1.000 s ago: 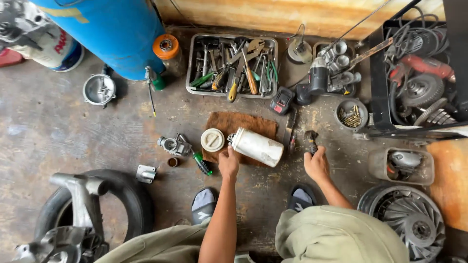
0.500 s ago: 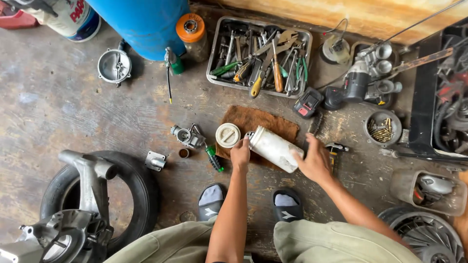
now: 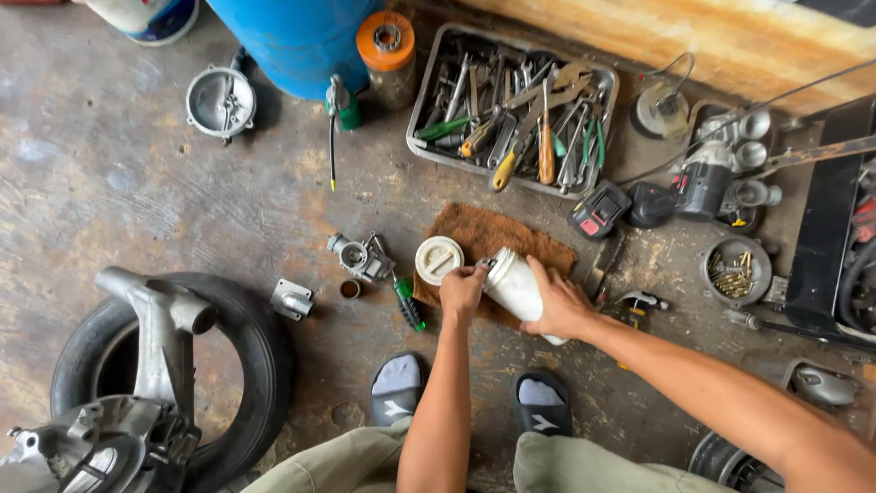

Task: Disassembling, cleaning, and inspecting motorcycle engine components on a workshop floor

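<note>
A white plastic cylinder part (image 3: 514, 284) lies tilted on a brown rag (image 3: 495, 237) on the concrete floor. My right hand (image 3: 558, 304) grips its body from the right. My left hand (image 3: 461, 288) holds the metal fitting at its upper left end. A round white cap (image 3: 439, 259) rests on the rag's left edge, just above my left hand. A small carburettor (image 3: 360, 257) and a green-handled screwdriver (image 3: 408, 304) lie to the left of the rag.
A grey tray of hand tools (image 3: 514, 111) sits beyond the rag. A cordless drill (image 3: 689, 190), battery (image 3: 599, 209) and bowl of screws (image 3: 735, 267) lie right. A tyre with metal parts (image 3: 160, 356) fills the lower left. A blue barrel (image 3: 297, 36) stands at the top.
My right hand has moved left from the floor by a small tool onto the white cylinder and now grips it. The view has shifted and drawn closer.
</note>
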